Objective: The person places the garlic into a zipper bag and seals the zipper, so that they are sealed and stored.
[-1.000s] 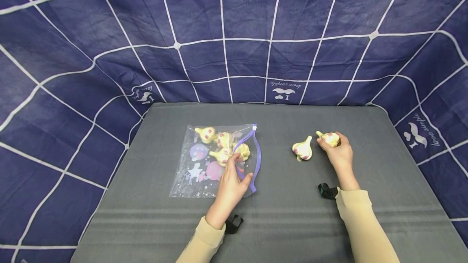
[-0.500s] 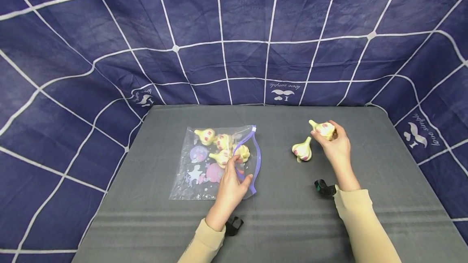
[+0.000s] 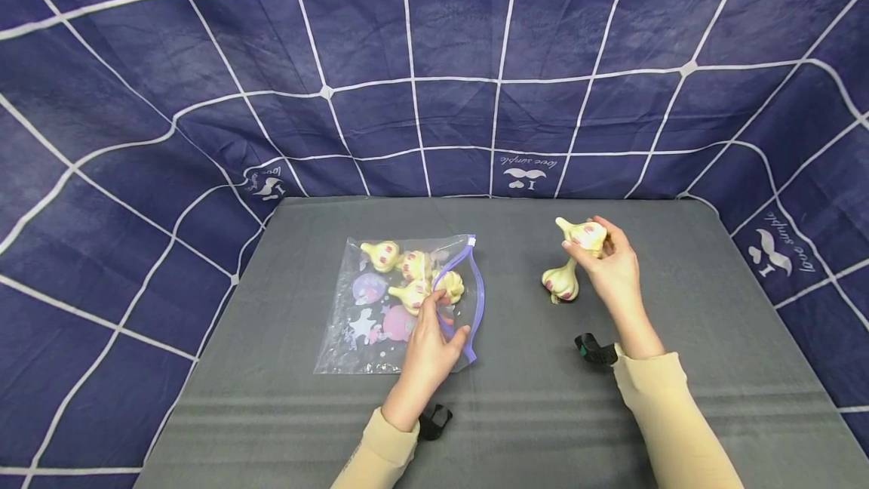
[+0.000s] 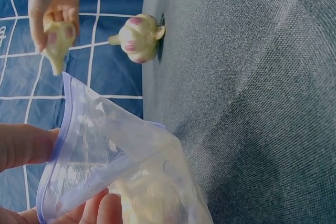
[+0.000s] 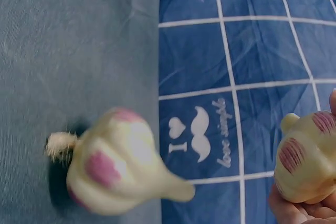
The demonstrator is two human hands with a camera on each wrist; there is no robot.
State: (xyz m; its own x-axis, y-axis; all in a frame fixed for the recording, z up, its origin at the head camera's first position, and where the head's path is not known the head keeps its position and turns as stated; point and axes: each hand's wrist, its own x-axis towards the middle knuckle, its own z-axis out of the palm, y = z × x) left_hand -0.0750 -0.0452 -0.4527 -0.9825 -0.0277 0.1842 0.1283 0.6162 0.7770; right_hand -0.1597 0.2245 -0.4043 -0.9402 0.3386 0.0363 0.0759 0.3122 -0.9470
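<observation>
A clear zip bag [image 3: 380, 357] with a purple zip edge [image 3: 481, 293] lies at the left-middle of the table, its mouth facing right. Several garlic bulbs [image 3: 382, 256] are inside it. My left hand [image 3: 428, 345] holds the bag at its mouth; in the left wrist view the thumb [image 4: 26, 145] is against the purple edge, fingers curled at the lower side. My right hand [image 3: 618, 272] grips a garlic bulb [image 5: 307, 158] between thumb and fingers, raised above the table, stem pointing left. Beneath it in the head view, another garlic bulb [image 3: 560, 284] rests on the table.
The table has a grey cloth [image 3: 529, 413]. Behind it and at both sides hangs a blue curtain [image 3: 462, 112] with white grid lines. Black wrist straps [image 3: 436, 421] show by the cream sleeves [image 3: 668, 406].
The right hand has lifted the garlic bulb and carried it left and away from me, over the bulb on the table. My left hand and the bag have stayed in place.
</observation>
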